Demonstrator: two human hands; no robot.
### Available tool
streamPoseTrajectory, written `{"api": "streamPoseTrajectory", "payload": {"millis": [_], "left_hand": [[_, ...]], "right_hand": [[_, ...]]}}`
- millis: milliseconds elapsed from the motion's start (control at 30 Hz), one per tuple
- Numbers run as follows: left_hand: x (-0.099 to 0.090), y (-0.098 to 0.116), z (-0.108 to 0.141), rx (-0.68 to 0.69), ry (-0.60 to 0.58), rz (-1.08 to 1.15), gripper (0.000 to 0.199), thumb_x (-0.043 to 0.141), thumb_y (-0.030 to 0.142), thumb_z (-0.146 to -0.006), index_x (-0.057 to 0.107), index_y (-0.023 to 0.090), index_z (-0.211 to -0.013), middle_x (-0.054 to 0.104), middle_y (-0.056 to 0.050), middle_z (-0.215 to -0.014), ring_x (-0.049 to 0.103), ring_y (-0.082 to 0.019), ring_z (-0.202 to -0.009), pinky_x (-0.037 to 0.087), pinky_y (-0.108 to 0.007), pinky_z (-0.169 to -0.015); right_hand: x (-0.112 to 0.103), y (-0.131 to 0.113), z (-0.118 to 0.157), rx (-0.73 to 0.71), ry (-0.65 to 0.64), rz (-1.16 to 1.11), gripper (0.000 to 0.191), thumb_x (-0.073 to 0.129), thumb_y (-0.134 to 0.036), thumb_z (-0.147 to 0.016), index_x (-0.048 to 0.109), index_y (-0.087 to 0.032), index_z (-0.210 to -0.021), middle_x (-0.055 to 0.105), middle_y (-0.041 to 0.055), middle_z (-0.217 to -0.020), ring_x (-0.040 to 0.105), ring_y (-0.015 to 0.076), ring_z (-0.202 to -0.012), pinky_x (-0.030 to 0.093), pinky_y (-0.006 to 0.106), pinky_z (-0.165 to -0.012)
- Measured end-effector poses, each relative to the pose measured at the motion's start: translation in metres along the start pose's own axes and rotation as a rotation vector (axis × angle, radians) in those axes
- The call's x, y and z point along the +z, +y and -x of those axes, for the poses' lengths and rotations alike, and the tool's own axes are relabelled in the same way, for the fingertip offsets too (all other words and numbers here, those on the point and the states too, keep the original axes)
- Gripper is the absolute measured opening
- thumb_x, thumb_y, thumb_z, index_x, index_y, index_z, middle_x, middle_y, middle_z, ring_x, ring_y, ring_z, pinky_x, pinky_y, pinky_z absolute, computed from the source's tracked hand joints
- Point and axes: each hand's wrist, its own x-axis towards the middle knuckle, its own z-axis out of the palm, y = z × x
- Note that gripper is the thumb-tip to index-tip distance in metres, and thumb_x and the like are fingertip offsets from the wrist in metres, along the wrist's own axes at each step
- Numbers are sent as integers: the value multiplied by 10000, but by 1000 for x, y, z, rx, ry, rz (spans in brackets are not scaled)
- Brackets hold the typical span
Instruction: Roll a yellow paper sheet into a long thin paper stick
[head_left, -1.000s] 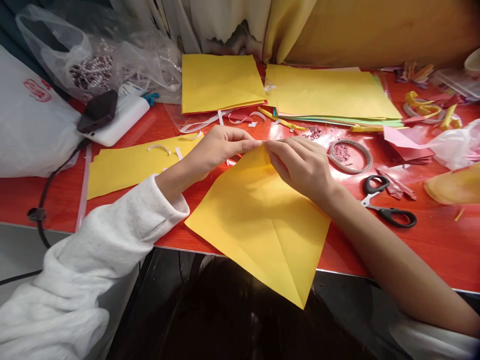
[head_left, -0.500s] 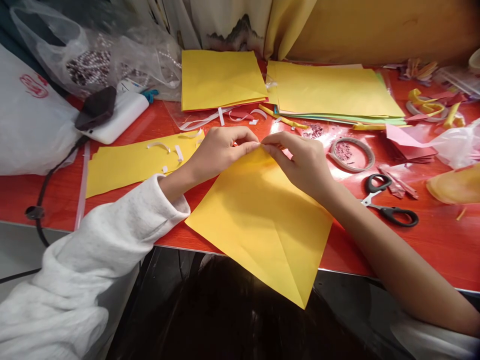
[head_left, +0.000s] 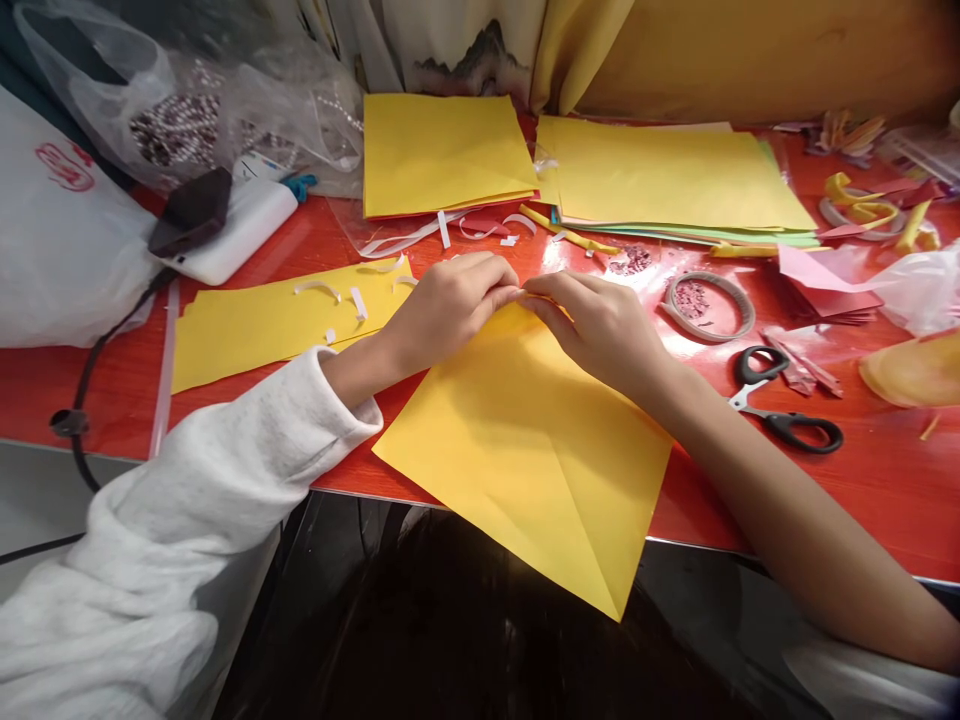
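A creased yellow paper sheet [head_left: 540, 440] lies slanted over the table's front edge, its lowest corner hanging past it. My left hand [head_left: 457, 305] pinches the sheet's far corner between thumb and fingers. Right beside it, fingertips nearly touching, my right hand [head_left: 592, 315] grips the same corner. The fingers hide the exact tip of the paper. Left of my left hand, yellow paper strips [head_left: 247, 325] carry small white scraps. Black-handled scissors [head_left: 757, 380] rest to the right of my right forearm.
Two stacks of yellow paper [head_left: 450, 150] [head_left: 675, 180] lie at the back of the red table [head_left: 697, 510]. A tape roll [head_left: 742, 318] is at the right, near pink paper [head_left: 825, 285]. A white power bank [head_left: 247, 230], a phone and plastic bags occupy the left.
The fingers of my left hand have curled over a little more at the paper's corner. The sheet's lower corner has shifted slightly right, and the view has moved slightly.
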Motion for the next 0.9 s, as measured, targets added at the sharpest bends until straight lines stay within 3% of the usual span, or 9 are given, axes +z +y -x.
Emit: {"api": "streamPoseTrajectory", "payload": {"millis": [100,367,633,900], "left_hand": [[2,-2,1,67,-2,-65,144,475,224,-889,575,138,-833,617,-31,-803,570,-130,-761,437,-254,-705],[1,-2,1,64,-10,-37,90,498,199,-874,561,146,-837,608,-24,-805,562,-127,-756,446,-246,-694],[1,-4,1,65,-32,-65,199,418,275,-921,564,156,-857,596,-26,-809,563,-133,-764,436,-262,-702],[8,-10,5,141,-46,-223,218,367,247,-929,545,143,-856,570,-58,-816,540,-171,-788,430,-296,-714]], "right_hand": [[1,0,0,0,-11,30,214,392,-250,-929,580,-155,-892,663,48,-789,564,126,-648,357,235,-559],[-1,-4,0,38,-49,101,234,381,-278,-930,570,-159,-860,645,52,-769,537,129,-638,332,246,-568],[0,-4,0,87,-47,124,222,388,-284,-929,538,-166,-815,603,32,-688,478,113,-560,276,243,-521],[-3,-6,-1,40,-100,94,190,402,-273,-925,556,-169,-885,638,48,-772,517,125,-629,286,242,-538]]}}
